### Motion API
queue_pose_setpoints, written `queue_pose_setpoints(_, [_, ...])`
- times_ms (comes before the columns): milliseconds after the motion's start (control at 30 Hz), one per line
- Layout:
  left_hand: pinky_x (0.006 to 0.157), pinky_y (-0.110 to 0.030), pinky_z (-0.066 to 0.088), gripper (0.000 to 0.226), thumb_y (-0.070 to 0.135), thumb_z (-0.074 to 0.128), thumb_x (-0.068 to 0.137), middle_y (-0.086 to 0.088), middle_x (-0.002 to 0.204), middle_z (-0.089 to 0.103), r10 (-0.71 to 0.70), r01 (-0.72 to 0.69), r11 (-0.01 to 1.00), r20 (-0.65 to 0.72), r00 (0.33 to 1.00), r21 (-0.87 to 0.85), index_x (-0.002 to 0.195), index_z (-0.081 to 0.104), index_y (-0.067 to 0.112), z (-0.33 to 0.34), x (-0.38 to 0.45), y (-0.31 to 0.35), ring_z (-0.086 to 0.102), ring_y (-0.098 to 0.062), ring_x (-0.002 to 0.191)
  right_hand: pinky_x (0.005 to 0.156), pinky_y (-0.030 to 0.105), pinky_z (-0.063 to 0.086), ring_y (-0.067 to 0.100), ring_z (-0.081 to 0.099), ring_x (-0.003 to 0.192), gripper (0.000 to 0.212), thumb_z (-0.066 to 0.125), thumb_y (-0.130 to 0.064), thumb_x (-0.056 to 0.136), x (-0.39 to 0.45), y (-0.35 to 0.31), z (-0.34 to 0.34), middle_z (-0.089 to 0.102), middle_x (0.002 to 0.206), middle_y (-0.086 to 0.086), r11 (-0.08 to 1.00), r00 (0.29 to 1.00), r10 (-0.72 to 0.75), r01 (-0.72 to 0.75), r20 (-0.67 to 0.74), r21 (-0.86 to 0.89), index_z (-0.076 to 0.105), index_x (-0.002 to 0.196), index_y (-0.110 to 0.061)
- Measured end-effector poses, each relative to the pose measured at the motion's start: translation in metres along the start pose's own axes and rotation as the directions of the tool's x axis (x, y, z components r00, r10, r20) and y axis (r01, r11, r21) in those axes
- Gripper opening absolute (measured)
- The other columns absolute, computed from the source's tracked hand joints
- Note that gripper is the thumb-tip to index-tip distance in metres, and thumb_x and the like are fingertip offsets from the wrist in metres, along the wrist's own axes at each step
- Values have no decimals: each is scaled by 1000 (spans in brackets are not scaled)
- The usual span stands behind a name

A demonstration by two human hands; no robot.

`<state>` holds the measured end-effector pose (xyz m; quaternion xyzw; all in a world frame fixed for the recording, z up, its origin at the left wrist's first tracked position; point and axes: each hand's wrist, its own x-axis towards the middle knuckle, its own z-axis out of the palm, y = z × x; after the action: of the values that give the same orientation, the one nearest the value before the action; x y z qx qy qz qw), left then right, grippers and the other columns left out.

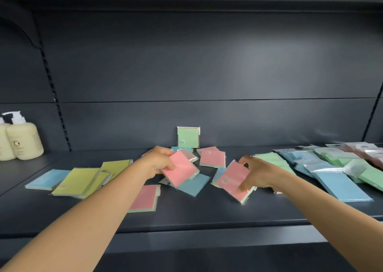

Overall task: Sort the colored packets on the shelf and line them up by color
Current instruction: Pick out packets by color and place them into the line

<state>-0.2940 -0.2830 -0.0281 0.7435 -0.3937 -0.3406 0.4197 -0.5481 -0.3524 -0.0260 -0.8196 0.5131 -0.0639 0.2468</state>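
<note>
Two bare arms reach over a dark grey metal shelf (207, 215). The left hand (159, 161) pinches a pink plastic-wrapped square packet (180, 171), lifted and tilted. The right hand (257, 174) grips a second pink packet (233, 179) between thumb and curled fingers. Yellow, blue and green packets lie scattered around them on the shelf.

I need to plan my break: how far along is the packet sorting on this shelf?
Early stage. Done: one green packet stands against the back panel, and yellow packets lie loosely grouped. In hand: the left hand and right hand each grip a pink packet. Left: scattered pink and blue ones, plus the mixed pile at right.
</note>
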Motion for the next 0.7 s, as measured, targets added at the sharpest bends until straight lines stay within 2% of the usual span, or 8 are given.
queue_pose_setpoints(100, [77, -33, 49, 47, -19, 51, 83, -8, 111, 56, 18, -18, 994, -2, 1000, -112, 123, 54, 5, -3, -10, -3, 56, -24, 97, 72, 28, 44, 24, 59, 95, 64, 75, -8, 66, 1, 2, -1, 59, 110, 1, 997, 999, -40, 40, -4, 70, 51, 123, -25])
queue_pose_setpoints(200, [71, -31, 48, 37, -18, 48, 85, -9, 110, 57, 42, -57, 966, -62, 997, -251, 109, 57, 9, -8, -20, -7, 56, -25, 92, 69, 28, 43, 23, 59, 87, 49, 71, -1, 67, -2, 0, -4, 66, 101, 5, 988, 997, -71, 76, -40, 134, 61, 107, -27])
queue_pose_setpoints(300, [67, -30, 47, 33, -16, 48, 86, -11, 100, 59, 36, -88, 901, -128, 991, -426, 103, 57, 11, -19, -35, -15, 57, -22, 79, 67, 28, 44, 21, 57, 77, 32, 74, 3, 67, -5, -2, -3, 68, 92, 9, 947, 988, -65, 106, -142, 304, 67, 91, -17])
queue_pose_setpoints(433, [67, -28, 48, 38, -15, 49, 85, -7, 88, 64, 4, -106, 851, -196, 981, -515, 115, 61, 6, -44, -56, -37, 59, -19, 76, 88, 42, 53, 32, 68, 86, 19, 75, 6, 71, -10, -9, 3, 73, 89, 17, 788, 974, -24, 156, -223, 596, 69, 86, -5])
queue_pose_setpoints(467, [68, -28, 48, 37, -14, 51, 86, -9, 90, 65, -4, -105, 851, -206, 978, -514, 117, 61, 3, -52, -61, -44, 60, -21, 79, 85, 42, 55, 33, 69, 86, 18, 73, 5, 74, -12, -12, 4, 73, 90, 17, 745, 974, -14, 160, -224, 647, 70, 89, -2])
queue_pose_setpoints(567, [74, -29, 50, 35, -8, 53, 88, -17, 110, 66, -32, -94, 833, -217, 976, -545, 122, 58, -2, -75, -75, -61, 62, -27, 94, 61, 23, 55, 23, 68, 73, 18, 69, 2, 80, -22, -25, 11, 73, 90, 16, 613, 975, -12, 182, -222, 769, 68, 98, 2])
queue_pose_setpoints(700, [88, -34, 44, 37, -4, 54, 89, -15, 117, 62, -66, -127, 756, -268, 961, -642, 125, 55, 0, -103, -90, -78, 58, -27, 102, 58, 20, 55, 23, 67, 75, 20, 65, 1, 83, -27, -45, 25, 71, 97, 19, 423, 979, -2, 184, -202, 888, 66, 102, 6])
